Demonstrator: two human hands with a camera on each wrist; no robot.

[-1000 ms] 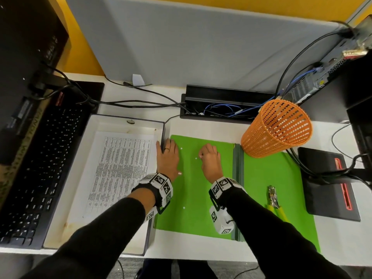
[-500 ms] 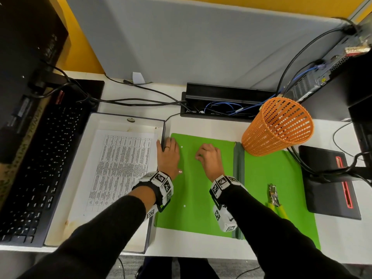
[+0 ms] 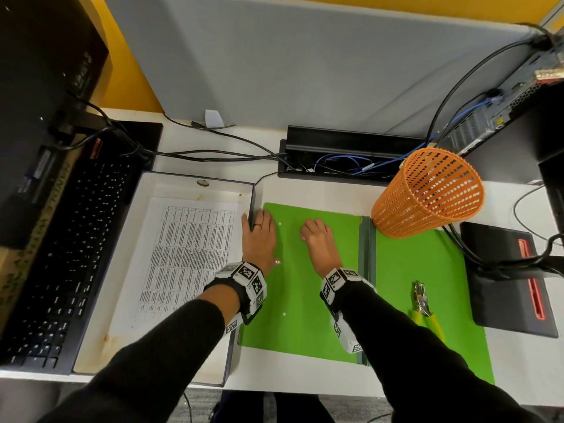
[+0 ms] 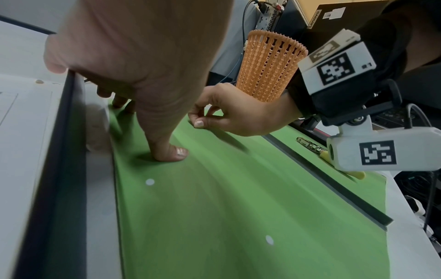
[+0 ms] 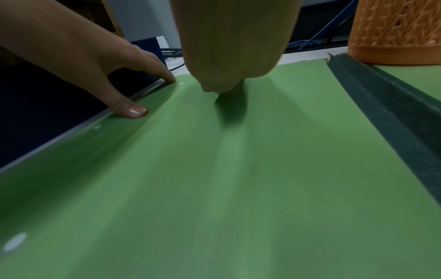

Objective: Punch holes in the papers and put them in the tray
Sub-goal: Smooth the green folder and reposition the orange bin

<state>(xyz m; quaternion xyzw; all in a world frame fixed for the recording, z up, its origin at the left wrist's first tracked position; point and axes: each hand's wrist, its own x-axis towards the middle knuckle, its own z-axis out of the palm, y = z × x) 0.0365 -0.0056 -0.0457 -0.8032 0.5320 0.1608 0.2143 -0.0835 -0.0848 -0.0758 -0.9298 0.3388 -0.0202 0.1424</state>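
Observation:
A green folder (image 3: pixel 305 288) lies open on the desk, with a few small white paper dots (image 3: pixel 284 314) on its left flap. My left hand (image 3: pixel 259 230) presses flat on that flap's left edge, fingers straight, beside the tray's dark wall (image 4: pixel 59 132). My right hand (image 3: pixel 314 236) rests a little to the right, with fingers curled and thumb and forefinger (image 4: pixel 198 123) meeting on the green surface. I cannot see anything between them. The tray (image 3: pixel 195 178) at left holds a printed paper (image 3: pixel 189 248). A yellow-handled hole punch (image 3: pixel 422 300) lies on the right flap.
An orange mesh basket (image 3: pixel 427 193) stands at the folder's far right corner. A black keyboard (image 3: pixel 70 254) lies left of the tray. A cable box (image 3: pixel 351 154) and wires run along the back, and a dark pad (image 3: pixel 512 279) sits at right.
Both hands stay almost where they were on the green flap. Only the head view has shifted slightly.

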